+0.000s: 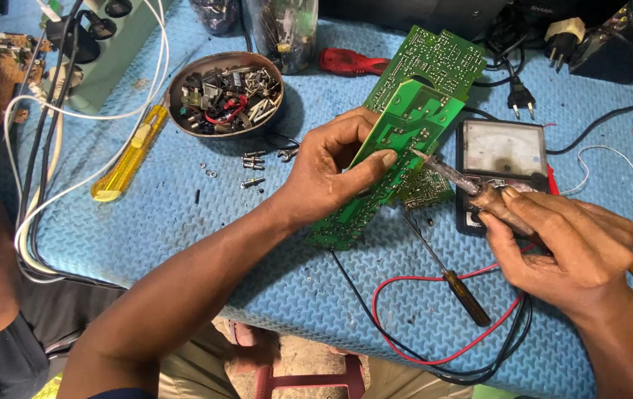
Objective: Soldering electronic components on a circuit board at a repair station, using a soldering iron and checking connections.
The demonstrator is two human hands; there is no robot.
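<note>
**A:** What's nearest you?

**B:** At the near edge of my blue mat [183, 222], a red lead [405, 347] and a black lead [361, 303] loop together. Just beyond them lies a screwdriver [446, 270], dark handle near, shaft pointing far-left toward the board.

**A:** And your hands?

**B:** My right hand [567, 251] is at the near right, fingers closed around the handle of a soldering iron [471, 188]. The iron slants far-left and its tip touches the board. My left hand [331, 174] is in the middle, clamped on the green board [397, 140]: thumb pressed across the face, fingers wrapped behind the left edge.

**A:** Where does the board sit?

**B:** Tilted up off the mat, copper side toward me, near end low at the centre, far end up and to the right. A second green board [438, 59] shows behind it, farther off.

**A:** What's around it?

**B:** Right of the board, under the iron, a meter [501, 151] lies flat. Left of my left hand, loose screws [253, 166] are scattered. Farther left lies a yellow knife [131, 151], with white cables [58, 177] running by it. Beyond the screws is a round dish [225, 94] full of small parts. At the far edge, a red handle [349, 63] and a black plug [521, 96].
</note>
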